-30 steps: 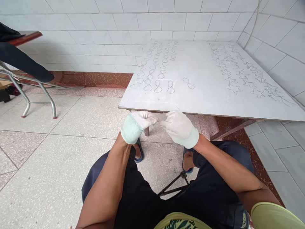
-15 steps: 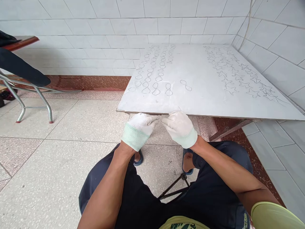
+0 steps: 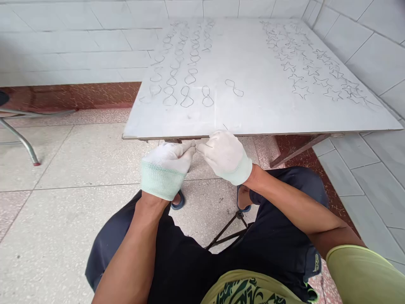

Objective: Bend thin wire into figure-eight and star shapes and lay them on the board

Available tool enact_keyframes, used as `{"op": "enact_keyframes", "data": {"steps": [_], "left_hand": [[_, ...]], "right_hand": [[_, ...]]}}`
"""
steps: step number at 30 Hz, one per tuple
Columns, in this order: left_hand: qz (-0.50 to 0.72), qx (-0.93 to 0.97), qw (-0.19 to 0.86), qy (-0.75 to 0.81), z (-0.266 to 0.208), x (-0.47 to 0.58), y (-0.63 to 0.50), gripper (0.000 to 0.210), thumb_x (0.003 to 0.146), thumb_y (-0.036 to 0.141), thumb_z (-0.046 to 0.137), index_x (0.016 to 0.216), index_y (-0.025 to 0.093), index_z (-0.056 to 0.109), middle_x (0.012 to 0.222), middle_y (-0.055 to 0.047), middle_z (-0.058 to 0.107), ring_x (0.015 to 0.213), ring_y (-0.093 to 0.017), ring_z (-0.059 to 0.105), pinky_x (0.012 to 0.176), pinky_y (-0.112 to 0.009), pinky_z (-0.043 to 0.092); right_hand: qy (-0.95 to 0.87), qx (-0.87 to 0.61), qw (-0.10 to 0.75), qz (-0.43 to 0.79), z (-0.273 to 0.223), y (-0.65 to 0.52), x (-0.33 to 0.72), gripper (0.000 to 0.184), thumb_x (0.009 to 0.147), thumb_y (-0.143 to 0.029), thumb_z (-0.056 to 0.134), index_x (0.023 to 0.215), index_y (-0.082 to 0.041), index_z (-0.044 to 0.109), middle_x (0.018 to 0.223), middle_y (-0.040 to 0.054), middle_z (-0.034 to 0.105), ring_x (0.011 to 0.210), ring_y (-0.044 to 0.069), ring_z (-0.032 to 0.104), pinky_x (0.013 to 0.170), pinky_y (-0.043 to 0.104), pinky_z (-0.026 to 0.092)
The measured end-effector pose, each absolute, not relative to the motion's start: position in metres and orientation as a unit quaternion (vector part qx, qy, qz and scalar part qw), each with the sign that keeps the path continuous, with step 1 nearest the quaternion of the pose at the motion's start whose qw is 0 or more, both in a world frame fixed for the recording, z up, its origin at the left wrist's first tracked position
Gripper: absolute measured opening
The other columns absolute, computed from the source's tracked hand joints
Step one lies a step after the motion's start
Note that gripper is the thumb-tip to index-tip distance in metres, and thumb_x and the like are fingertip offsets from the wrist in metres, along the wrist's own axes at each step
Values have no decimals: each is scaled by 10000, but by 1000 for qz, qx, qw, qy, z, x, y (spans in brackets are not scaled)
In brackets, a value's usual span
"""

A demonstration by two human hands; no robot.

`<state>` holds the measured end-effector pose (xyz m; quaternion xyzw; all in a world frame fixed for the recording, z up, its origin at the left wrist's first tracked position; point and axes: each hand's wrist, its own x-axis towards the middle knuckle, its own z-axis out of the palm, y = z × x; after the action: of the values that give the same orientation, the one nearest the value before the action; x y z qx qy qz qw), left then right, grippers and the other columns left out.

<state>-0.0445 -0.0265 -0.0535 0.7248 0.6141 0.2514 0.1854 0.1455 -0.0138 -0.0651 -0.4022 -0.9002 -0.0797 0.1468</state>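
Note:
Both my hands wear white gloves with pale green cuffs and meet just off the near edge of the white tabletop (image 3: 253, 114). A thin dark wire (image 3: 225, 126) sticks up past the knuckles of my right hand (image 3: 225, 154), whose fingers are pinched on it. My left hand (image 3: 167, 158) is closed too, thumb and fingertips pinching the wire close to the right fingertips; most of the wire is hidden by the gloves. Nearest to the hands on the tabletop lie a figure-eight wire shape (image 3: 208, 97) and another tilted figure-eight (image 3: 234, 89).
Rows of figure-eight wire loops (image 3: 187, 98) cover the tabletop's left side. Star-shaped wires (image 3: 302, 91) lie in rows on the right. A tiled wall (image 3: 373, 50) borders the table. Below are a wooden table leg (image 3: 294, 150), a dark metal frame (image 3: 229, 232) between my feet and a chair leg (image 3: 23, 141).
The view has tilted down and shifted right. My hands stay pinched together at the table edge, the left wrist turned slightly. The shapes on the table have not moved.

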Motion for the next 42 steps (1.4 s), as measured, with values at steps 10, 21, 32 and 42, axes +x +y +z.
{"op": "enact_keyframes", "data": {"steps": [10,21,32,42], "left_hand": [[368,630,429,532,-72,-67,-8,366,905,508,710,909,172,852,902,-83,852,763,-248,780,824,-348,598],[445,587,460,496,-80,-68,-2,266,801,421,760,707,172,759,756,-78,790,743,-223,740,743,-334,593],[413,594,485,491,-77,-71,-3,259,835,422,768,744,180,772,841,-86,816,724,-223,756,668,-323,595],[403,600,470,506,-74,-71,-5,210,810,395,804,779,188,818,792,-62,814,705,-226,760,666,-326,594]], "right_hand": [[-919,-344,162,-98,-67,-19,145,241,1057,-191,541,1077,-142,777,788,81,734,767,241,620,714,386,285],[-909,-360,192,-81,-81,-16,146,245,1057,-226,529,986,-149,750,803,85,730,812,260,625,864,407,361],[-920,-355,123,-112,-74,-16,145,221,1019,-151,533,987,-143,751,776,95,710,836,289,636,766,407,319],[-923,-352,126,-90,-85,-8,144,232,1008,-116,509,961,-133,735,773,100,695,790,272,596,722,398,290]]}}
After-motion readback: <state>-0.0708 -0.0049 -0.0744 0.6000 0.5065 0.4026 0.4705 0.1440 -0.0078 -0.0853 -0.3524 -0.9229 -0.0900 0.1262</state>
